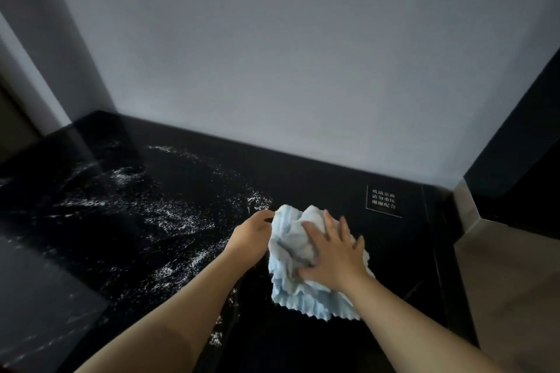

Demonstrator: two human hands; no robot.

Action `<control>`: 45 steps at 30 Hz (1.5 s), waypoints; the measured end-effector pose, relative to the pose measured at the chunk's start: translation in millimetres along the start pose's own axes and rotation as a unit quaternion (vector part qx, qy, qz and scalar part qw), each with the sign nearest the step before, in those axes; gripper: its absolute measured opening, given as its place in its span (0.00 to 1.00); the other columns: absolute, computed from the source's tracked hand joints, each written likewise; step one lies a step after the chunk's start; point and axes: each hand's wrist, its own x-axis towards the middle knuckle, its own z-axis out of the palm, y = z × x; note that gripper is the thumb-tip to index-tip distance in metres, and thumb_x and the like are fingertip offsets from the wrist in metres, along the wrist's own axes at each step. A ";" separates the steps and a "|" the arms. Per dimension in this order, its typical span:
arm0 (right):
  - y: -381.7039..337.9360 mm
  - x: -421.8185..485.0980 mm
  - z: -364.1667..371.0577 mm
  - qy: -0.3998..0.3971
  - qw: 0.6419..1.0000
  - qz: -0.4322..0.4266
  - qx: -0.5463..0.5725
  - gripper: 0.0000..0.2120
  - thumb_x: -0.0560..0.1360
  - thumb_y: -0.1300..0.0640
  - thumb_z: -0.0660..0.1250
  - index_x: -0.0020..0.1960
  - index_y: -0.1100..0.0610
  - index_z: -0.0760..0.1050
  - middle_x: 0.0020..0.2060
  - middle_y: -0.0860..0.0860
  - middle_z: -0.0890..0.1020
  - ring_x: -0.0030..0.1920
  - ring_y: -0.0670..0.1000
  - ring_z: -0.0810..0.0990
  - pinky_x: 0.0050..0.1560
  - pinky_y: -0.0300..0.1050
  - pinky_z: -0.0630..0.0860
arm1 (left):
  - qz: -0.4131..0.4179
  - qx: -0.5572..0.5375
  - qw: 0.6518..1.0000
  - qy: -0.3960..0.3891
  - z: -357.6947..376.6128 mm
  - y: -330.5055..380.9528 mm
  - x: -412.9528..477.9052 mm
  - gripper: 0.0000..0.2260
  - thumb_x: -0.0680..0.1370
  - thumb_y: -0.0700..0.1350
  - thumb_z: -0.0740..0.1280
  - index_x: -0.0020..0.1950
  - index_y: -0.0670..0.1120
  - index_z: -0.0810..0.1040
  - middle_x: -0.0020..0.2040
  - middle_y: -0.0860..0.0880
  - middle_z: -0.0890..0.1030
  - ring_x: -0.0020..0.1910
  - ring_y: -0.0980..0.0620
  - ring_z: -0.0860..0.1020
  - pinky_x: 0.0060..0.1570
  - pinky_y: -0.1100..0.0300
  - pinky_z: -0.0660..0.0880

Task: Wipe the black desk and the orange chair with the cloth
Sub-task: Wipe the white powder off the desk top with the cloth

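A crumpled light blue and white cloth lies on the right part of the glossy black desk, whose surface has white marble-like streaks. My right hand presses flat on top of the cloth with its fingers spread. My left hand grips the cloth's left edge, its fingers curled into the fabric. Both forearms reach in from the bottom of the view. The orange chair is not in view.
A small printed notice sits on the desk near its back right corner. A pale grey wall rises directly behind the desk. A dark panel and a beige floor strip border the desk's right edge.
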 end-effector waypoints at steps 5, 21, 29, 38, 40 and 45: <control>-24.2 2.5 27.7 0.084 0.996 -0.035 0.007 0.29 0.71 0.44 0.63 0.70 0.41 0.59 0.68 0.49 0.68 0.66 0.57 0.65 0.61 0.49 0.69 | 0.023 0.129 0.990 0.045 -18.0 -15.1 10.5 0.21 0.80 0.40 0.53 0.72 0.52 0.67 0.67 0.49 0.74 0.50 0.50 0.77 0.47 0.58 0.73; 57.8 67.1 -23.8 0.160 0.938 0.288 0.106 0.26 0.65 0.37 0.65 0.58 0.51 0.68 0.55 0.52 0.77 0.56 0.59 0.76 0.55 0.50 0.71 | 0.098 0.301 0.948 -0.017 -5.8 -16.1 72.4 0.20 0.81 0.43 0.53 0.74 0.53 0.62 0.73 0.56 0.62 0.74 0.54 0.57 0.70 0.50 0.62; 14.3 97.6 -36.4 0.220 0.962 0.095 0.133 0.16 0.71 0.53 0.61 0.58 0.44 0.67 0.60 0.48 0.74 0.59 0.56 0.74 0.50 0.49 0.73 | 0.075 0.268 0.959 0.047 -22.4 -24.0 88.4 0.19 0.81 0.42 0.53 0.72 0.53 0.64 0.72 0.57 0.65 0.73 0.54 0.59 0.69 0.51 0.62; -29.4 96.5 6.5 0.162 0.980 0.109 -0.023 0.18 0.72 0.41 0.60 0.58 0.48 0.69 0.59 0.48 0.75 0.65 0.55 0.68 0.54 0.51 0.70 | 0.034 0.312 0.948 0.058 -52.0 -45.1 95.6 0.20 0.82 0.44 0.52 0.74 0.54 0.59 0.74 0.57 0.61 0.76 0.53 0.52 0.72 0.48 0.57; -47.2 92.3 3.4 0.171 0.983 0.022 0.069 0.08 0.71 0.49 0.61 0.50 0.49 0.71 0.46 0.45 0.79 0.53 0.50 0.76 0.47 0.45 0.73 | 0.031 0.317 0.946 0.058 -59.6 -46.5 100.7 0.21 0.82 0.44 0.52 0.75 0.54 0.59 0.75 0.57 0.60 0.77 0.52 0.50 0.73 0.48 0.56; -35.6 109.4 -52.3 0.203 0.961 0.091 0.165 0.20 0.71 0.48 0.66 0.61 0.46 0.66 0.51 0.50 0.81 0.54 0.56 0.79 0.47 0.47 0.70 | 0.014 0.351 0.936 0.039 -79.8 -49.5 115.3 0.21 0.83 0.47 0.51 0.77 0.54 0.54 0.77 0.55 0.54 0.77 0.49 0.46 0.74 0.46 0.52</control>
